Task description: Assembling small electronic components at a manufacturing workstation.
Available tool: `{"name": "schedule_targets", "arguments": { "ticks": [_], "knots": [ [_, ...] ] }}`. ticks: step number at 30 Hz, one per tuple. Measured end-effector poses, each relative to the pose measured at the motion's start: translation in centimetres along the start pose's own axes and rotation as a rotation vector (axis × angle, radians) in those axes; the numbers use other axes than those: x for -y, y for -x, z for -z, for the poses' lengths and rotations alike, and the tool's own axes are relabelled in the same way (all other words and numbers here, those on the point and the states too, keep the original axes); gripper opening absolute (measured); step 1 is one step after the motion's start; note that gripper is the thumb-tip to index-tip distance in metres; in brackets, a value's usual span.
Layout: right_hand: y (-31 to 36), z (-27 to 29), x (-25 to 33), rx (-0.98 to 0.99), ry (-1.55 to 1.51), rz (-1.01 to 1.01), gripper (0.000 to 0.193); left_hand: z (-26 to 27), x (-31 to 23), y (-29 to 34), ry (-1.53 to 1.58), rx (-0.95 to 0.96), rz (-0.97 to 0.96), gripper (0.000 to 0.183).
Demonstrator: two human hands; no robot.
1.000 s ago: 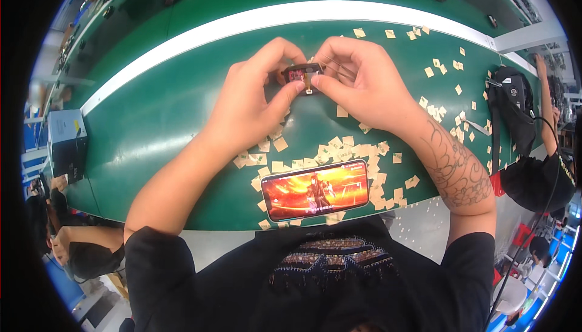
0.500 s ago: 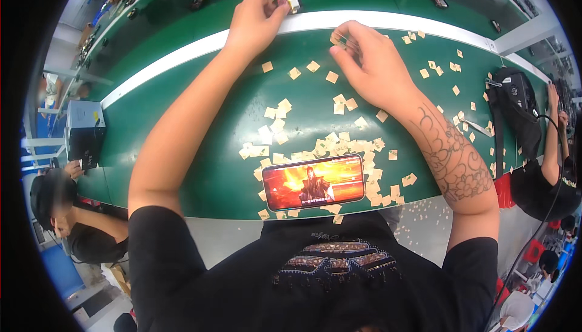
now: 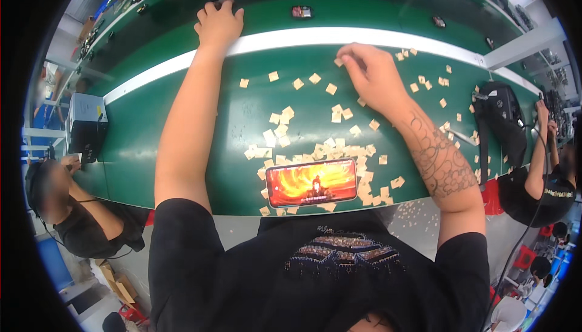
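Reaching over the white rail, my left hand (image 3: 218, 26) has its fingers curled over a small dark device (image 3: 222, 0) on the green belt beyond. The fingers hide most of that device. Another small dark device (image 3: 301, 11) with a pale reddish top lies on the belt to the right. My right hand (image 3: 373, 71) is above the green table, just this side of the rail, with thumb and forefinger pinched on a small cream square sticker (image 3: 339, 62). Similar stickers (image 3: 327, 150) lie scattered and piled on the table between my arms.
A phone (image 3: 312, 183) showing a video rests on the stickers near the table's front edge. Tweezers (image 3: 462, 136) and a black bag (image 3: 506, 114) are at the right. A box (image 3: 88, 123) stands at the left. People sit on both sides. The white rail (image 3: 339, 36) divides table and belt.
My left hand has let go of one device, now lying on the belt, and moved left onto another. My right hand stays near the rail, still pinching a sticker. The view has shifted slightly.
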State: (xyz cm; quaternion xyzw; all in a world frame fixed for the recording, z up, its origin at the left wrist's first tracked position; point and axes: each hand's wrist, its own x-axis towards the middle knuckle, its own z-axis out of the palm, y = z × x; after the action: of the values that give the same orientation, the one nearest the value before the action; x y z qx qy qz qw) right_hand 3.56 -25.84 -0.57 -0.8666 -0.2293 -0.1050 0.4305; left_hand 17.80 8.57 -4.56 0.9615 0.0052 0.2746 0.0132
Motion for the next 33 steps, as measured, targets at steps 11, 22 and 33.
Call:
{"name": "schedule_targets", "arguments": {
  "ticks": [11, 22, 33],
  "knots": [
    [0.4, 0.6, -0.6, 0.063, -0.109, -0.026, 0.013, -2.0, 0.3, -3.1, 0.184, -0.077, 0.243, 0.048],
    [0.6, -0.1, -0.7, 0.016, -0.119, 0.043, 0.012, -0.3, 0.4, -2.7, 0.319, -0.222, -0.215, 0.048],
    [-0.2, -1.0, -0.1, -0.056, 0.09, 0.059, 0.012, 12.5, -7.7, 11.4, 0.665, 0.314, -0.41, 0.049]
  ]
}}
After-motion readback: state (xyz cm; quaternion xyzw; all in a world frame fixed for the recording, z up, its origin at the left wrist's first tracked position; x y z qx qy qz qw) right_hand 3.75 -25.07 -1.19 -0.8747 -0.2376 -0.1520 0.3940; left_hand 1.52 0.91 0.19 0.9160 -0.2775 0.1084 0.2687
